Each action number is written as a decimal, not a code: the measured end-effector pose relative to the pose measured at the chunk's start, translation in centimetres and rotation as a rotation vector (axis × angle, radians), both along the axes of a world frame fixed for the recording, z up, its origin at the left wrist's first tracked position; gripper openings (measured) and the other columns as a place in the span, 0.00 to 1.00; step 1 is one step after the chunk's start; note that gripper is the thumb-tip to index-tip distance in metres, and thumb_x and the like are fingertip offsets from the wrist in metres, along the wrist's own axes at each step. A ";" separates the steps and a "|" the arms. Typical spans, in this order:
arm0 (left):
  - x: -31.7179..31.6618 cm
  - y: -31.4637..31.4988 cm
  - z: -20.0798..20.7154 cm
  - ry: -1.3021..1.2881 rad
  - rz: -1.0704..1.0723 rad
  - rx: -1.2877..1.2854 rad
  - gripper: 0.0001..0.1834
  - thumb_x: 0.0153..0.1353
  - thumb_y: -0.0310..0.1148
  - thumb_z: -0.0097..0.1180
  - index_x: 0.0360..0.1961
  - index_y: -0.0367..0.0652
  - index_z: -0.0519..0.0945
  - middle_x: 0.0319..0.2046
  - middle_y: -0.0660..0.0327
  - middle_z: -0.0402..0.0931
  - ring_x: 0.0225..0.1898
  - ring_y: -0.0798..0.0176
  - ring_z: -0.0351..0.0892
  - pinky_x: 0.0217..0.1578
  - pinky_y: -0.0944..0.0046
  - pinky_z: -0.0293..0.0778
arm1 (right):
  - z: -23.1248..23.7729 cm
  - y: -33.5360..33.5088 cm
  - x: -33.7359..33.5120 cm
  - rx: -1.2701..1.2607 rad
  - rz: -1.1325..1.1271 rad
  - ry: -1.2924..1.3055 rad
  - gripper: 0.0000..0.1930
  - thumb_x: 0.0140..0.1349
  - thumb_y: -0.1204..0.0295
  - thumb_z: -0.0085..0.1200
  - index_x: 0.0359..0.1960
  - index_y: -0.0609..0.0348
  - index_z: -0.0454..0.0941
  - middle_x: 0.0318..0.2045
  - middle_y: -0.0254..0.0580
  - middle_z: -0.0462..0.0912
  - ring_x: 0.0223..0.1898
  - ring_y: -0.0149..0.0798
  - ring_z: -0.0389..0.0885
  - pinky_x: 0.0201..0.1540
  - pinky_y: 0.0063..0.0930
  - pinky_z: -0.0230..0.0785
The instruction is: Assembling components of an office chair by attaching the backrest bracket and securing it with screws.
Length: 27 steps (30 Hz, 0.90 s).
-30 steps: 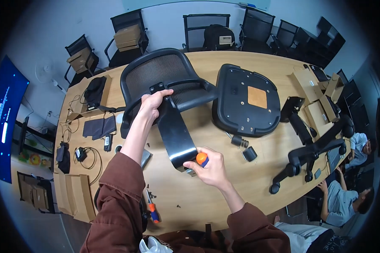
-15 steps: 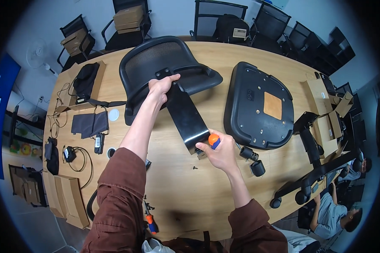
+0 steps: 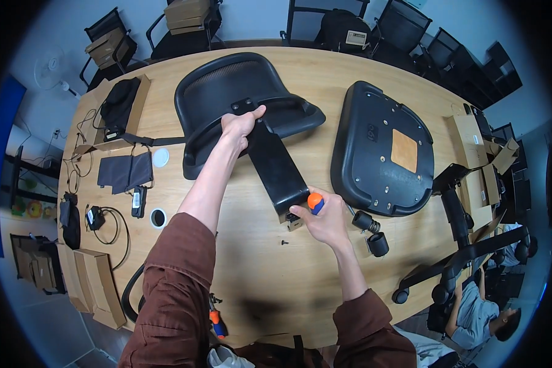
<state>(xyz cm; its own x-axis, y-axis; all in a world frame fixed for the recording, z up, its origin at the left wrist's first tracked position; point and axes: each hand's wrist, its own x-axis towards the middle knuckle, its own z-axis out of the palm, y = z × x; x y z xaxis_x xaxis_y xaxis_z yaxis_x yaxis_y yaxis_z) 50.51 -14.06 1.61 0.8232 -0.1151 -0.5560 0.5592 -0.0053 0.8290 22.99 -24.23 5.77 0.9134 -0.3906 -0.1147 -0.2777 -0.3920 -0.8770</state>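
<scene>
A black chair backrest [image 3: 214, 92] with a mesh panel lies on the table, joined to a broad black metal bar [image 3: 277, 165] that slants toward me. My left hand [image 3: 240, 127] is closed around the bar's upper end, beside two bolts on the backrest; its fingertips are partly hidden. At the bar's near bent end, my right hand [image 3: 325, 219] holds a screwdriver [image 3: 316, 202] by its orange and blue handle; the shaft is out of sight. Just below lies a small dark screw [image 3: 284, 243]. A black chair seat [image 3: 383, 153] rests underside up to the right.
A five-star chair base [image 3: 460, 260] with casters stands at right, near loose casters [image 3: 378, 244]. Another screwdriver [image 3: 217, 325] lies by my left sleeve. Cardboard boxes [image 3: 98, 285], cables, and a white tape roll [image 3: 158, 218] are at left. Two people sit at far right.
The view has shifted slightly, uncovering the tape roll beside my left arm. Both hands keep their grips, and the backrest and bar look unmoved on the table.
</scene>
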 end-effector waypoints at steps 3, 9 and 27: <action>-0.4 -0.7 -0.8 -0.015 0.013 0.031 0.41 0.51 0.36 0.78 0.57 0.19 0.71 0.55 0.38 0.76 0.55 0.45 0.80 0.52 0.52 0.79 | -0.2 -0.3 -0.1 -0.001 -0.008 0.030 0.19 0.51 0.75 0.71 0.48 0.58 0.86 0.30 0.42 0.88 0.29 0.34 0.83 0.39 0.28 0.74; 0.6 0.8 -1.5 -0.085 0.070 0.046 0.22 0.55 0.31 0.74 0.46 0.29 0.79 0.39 0.50 0.83 0.37 0.55 0.86 0.36 0.55 0.85 | -0.7 0.4 0.6 0.029 0.021 -0.009 0.18 0.51 0.77 0.70 0.46 0.60 0.86 0.31 0.41 0.88 0.31 0.31 0.82 0.40 0.27 0.74; -44.4 32.1 4.4 -0.724 0.253 0.821 0.09 0.55 0.27 0.70 0.31 0.38 0.80 0.33 0.56 0.79 0.30 0.59 0.80 0.31 0.63 0.75 | -3.5 0.7 -18.3 0.281 -0.235 0.197 0.19 0.61 0.68 0.69 0.51 0.60 0.80 0.32 0.30 0.80 0.21 0.18 0.67 0.21 0.17 0.57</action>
